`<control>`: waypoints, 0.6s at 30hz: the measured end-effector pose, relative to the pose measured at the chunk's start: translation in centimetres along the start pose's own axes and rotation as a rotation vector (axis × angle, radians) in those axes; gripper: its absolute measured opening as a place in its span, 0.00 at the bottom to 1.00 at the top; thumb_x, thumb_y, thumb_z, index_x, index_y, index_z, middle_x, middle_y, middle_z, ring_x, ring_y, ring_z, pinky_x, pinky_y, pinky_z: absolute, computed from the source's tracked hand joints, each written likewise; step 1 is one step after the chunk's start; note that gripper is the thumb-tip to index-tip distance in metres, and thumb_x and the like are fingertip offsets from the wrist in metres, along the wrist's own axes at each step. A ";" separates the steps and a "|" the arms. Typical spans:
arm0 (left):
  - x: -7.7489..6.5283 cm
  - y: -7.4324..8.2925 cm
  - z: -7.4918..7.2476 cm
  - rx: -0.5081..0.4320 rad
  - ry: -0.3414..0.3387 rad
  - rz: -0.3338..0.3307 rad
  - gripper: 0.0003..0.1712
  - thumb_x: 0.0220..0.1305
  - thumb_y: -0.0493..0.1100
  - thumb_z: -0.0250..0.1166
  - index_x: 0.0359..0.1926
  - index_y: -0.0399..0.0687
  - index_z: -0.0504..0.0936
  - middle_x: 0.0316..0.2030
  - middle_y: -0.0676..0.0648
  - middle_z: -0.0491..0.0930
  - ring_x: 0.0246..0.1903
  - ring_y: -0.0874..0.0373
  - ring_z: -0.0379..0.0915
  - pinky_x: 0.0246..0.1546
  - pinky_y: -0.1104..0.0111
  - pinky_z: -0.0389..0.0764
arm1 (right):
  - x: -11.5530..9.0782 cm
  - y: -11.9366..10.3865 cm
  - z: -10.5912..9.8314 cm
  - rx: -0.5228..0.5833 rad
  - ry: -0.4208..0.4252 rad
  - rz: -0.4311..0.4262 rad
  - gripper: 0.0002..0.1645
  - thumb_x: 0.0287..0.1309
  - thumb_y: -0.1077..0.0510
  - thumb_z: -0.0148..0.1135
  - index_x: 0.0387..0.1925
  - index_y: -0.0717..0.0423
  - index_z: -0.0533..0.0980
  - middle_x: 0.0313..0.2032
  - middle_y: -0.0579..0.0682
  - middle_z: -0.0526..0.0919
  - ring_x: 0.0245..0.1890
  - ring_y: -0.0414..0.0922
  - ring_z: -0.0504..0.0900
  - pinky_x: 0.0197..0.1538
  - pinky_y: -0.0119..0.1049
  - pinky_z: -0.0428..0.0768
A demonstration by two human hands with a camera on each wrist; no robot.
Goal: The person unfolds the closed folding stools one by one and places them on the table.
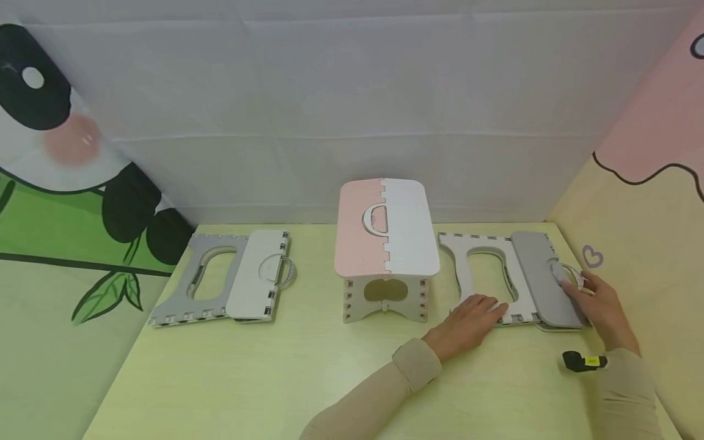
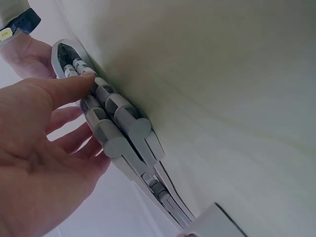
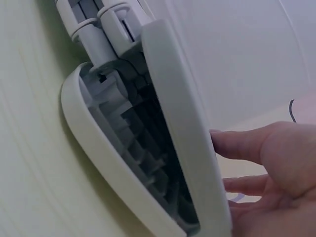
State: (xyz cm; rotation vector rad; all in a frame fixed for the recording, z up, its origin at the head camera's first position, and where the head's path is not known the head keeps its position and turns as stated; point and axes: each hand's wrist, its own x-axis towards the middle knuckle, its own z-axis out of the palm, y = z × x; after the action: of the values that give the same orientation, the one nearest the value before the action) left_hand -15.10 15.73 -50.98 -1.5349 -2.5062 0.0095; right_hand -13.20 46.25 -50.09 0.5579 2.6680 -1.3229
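Note:
A folded grey-and-white folding stool lies at the right of the table. My left hand holds its front edge. In the left wrist view, the thumb of that left hand lies on the hinged edge, fingers on the other side. My right hand grips the stool's right side by the carry handle, thumb on the grey panel. In the right wrist view, the right hand is at the edge of the panel, and the two seat halves stand slightly apart.
A pink-and-white folding stool stands unfolded at the table's back middle. Another grey-and-white folded stool lies flat on the left. Behind the yellowish table hangs a pale cloth; printed panels flank both sides.

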 end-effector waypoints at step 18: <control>0.4 -0.2 0.3 0.030 0.022 0.027 0.22 0.80 0.41 0.56 0.71 0.50 0.72 0.58 0.53 0.79 0.57 0.61 0.74 0.64 0.74 0.69 | 0.1 0.8 -0.1 0.079 0.051 0.050 0.41 0.79 0.47 0.44 0.79 0.66 0.47 0.73 0.78 0.53 0.70 0.73 0.59 0.63 0.45 0.77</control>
State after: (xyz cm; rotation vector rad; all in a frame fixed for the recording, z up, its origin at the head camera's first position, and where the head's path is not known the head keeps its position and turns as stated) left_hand -15.53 16.03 -51.14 -1.5487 -2.4572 0.0340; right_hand -13.00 46.79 -50.62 0.6721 2.6322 -1.4245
